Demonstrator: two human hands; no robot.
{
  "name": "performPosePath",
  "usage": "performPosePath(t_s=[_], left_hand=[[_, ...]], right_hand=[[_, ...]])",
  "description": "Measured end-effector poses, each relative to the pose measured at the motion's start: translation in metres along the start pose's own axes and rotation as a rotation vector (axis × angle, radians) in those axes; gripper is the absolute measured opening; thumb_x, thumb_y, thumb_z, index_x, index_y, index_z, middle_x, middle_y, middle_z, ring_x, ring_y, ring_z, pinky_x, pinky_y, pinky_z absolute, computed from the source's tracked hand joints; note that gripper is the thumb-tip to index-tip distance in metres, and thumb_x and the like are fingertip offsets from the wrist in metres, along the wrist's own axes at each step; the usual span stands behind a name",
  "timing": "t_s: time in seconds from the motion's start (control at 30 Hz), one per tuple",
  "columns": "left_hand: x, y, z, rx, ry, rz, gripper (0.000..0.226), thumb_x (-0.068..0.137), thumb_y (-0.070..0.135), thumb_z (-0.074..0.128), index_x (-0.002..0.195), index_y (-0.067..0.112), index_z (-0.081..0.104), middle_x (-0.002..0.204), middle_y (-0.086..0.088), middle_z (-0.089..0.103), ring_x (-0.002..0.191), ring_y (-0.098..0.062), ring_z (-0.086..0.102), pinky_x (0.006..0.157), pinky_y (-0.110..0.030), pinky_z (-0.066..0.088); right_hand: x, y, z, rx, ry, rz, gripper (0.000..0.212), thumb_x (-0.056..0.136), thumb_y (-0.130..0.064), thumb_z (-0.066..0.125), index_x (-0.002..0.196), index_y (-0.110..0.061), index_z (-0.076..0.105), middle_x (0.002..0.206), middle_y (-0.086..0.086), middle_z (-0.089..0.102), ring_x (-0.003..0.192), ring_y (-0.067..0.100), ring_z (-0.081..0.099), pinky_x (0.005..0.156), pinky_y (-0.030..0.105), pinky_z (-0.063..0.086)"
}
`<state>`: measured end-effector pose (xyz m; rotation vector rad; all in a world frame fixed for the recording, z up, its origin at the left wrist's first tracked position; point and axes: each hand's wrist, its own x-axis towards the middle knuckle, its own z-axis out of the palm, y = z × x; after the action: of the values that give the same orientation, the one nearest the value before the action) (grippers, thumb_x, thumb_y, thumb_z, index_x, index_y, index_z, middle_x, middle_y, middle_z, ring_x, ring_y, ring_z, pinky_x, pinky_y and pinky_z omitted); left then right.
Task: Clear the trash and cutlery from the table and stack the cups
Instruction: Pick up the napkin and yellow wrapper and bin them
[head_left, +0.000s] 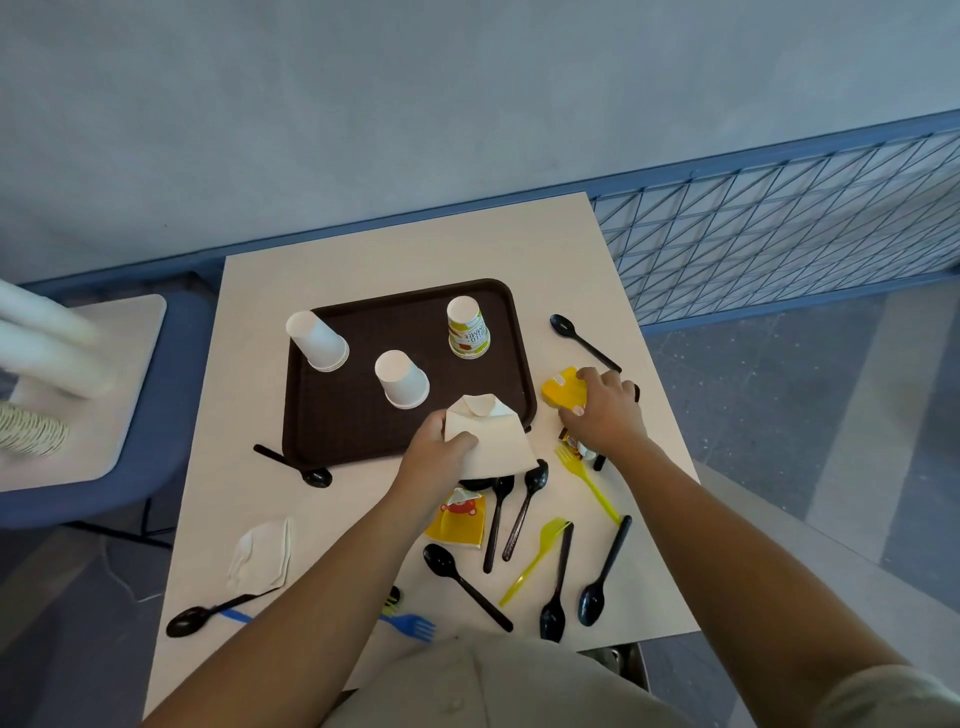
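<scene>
Napkin (491, 439) and wrapper (562, 391) in hands (439, 454) (605, 415)

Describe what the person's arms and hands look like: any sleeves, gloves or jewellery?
Both forearms are bare. The left hand and right hand wear no gloves, and no watch, ring or bracelet shows. A pale beige short sleeve covers the right upper arm; the left sleeve is out of view.

There is one wide-angle view, worn on the head. It looks forward and steeply down onto the counter (519, 244) from close above its near edge. Both forearms come in from the bottom of the frame, with the left hand (436, 449) and right hand (605, 413) at mid-frame. A wall (363, 104) and a blue mesh railing (779, 223) fill the top.
</scene>
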<state>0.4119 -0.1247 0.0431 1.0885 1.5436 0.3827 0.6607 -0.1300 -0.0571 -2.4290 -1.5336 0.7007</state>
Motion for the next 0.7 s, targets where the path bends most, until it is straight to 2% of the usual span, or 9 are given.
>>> performPosePath(t_s=[0.1, 0.2, 0.33, 0.43, 0.53, 0.6, 0.7], left_hand=[[-0.001, 0.000, 0.003, 0.014, 0.000, 0.005, 0.031, 0.095, 0.021, 0.061, 0.124, 0.032, 0.057, 0.118, 0.008, 0.063, 0.112, -0.014, 0.060, 0.103, -0.049, 0.054], [-0.001, 0.000, 0.003, 0.015, 0.002, 0.010, 0.032, 0.097, 0.020, 0.061, 0.125, 0.033, 0.053, 0.120, 0.009, 0.062, 0.110, -0.011, 0.059, 0.102, -0.046, 0.054], [-0.001, 0.000, 0.002, -0.016, 0.006, 0.033, 0.036, 0.099, 0.016, 0.059, 0.128, 0.035, 0.053, 0.116, 0.015, 0.062, 0.108, -0.007, 0.059, 0.094, -0.036, 0.053], [0.001, 0.000, 0.001, -0.013, 0.011, 0.038, 0.036, 0.099, 0.016, 0.058, 0.132, 0.030, 0.057, 0.119, 0.009, 0.065, 0.109, -0.008, 0.061, 0.091, -0.034, 0.053], [0.002, 0.001, 0.000, -0.027, 0.016, 0.037, 0.031, 0.100, 0.014, 0.057, 0.126, 0.031, 0.055, 0.113, 0.014, 0.063, 0.103, -0.004, 0.059, 0.078, -0.027, 0.049], [0.005, 0.002, 0.001, -0.035, 0.024, 0.030, 0.033, 0.100, 0.015, 0.056, 0.128, 0.031, 0.055, 0.113, 0.013, 0.062, 0.103, -0.004, 0.058, 0.080, -0.030, 0.047], [0.008, 0.004, 0.005, -0.053, 0.026, 0.004, 0.033, 0.099, 0.016, 0.056, 0.128, 0.031, 0.057, 0.117, 0.009, 0.065, 0.105, -0.006, 0.060, 0.090, -0.035, 0.050]], right_hand=[[0.002, -0.004, 0.006, -0.198, -0.073, -0.043, 0.061, 0.092, -0.033, 0.063, 0.146, -0.025, 0.035, 0.137, 0.016, 0.046, 0.126, 0.038, 0.042, 0.100, 0.051, 0.045], [0.005, -0.005, 0.012, -0.224, -0.060, -0.042, 0.053, 0.095, -0.023, 0.060, 0.143, -0.024, 0.037, 0.134, 0.017, 0.046, 0.123, 0.039, 0.045, 0.100, 0.051, 0.044], [0.007, -0.007, 0.011, 0.043, 0.019, 0.035, 0.045, 0.096, -0.013, 0.053, 0.140, -0.022, 0.045, 0.127, 0.014, 0.049, 0.114, 0.034, 0.048, 0.092, 0.045, 0.048], [0.006, -0.006, 0.006, 0.284, 0.147, 0.060, 0.024, 0.095, -0.010, 0.056, 0.119, -0.015, 0.059, 0.112, 0.012, 0.058, 0.102, 0.031, 0.056, 0.082, 0.042, 0.052], [-0.004, -0.007, 0.000, 0.333, 0.232, 0.006, 0.014, 0.098, -0.013, 0.057, 0.109, -0.009, 0.064, 0.106, 0.012, 0.063, 0.092, 0.028, 0.059, 0.077, 0.039, 0.052], [-0.013, -0.012, -0.009, 0.385, 0.315, -0.001, 0.016, 0.101, -0.019, 0.056, 0.109, -0.009, 0.066, 0.104, 0.007, 0.064, 0.090, 0.025, 0.060, 0.075, 0.035, 0.050], [-0.030, -0.026, -0.024, 0.499, 0.436, -0.076, 0.020, 0.102, -0.021, 0.057, 0.115, -0.014, 0.072, 0.105, -0.002, 0.069, 0.090, 0.014, 0.061, 0.079, 0.033, 0.055]])
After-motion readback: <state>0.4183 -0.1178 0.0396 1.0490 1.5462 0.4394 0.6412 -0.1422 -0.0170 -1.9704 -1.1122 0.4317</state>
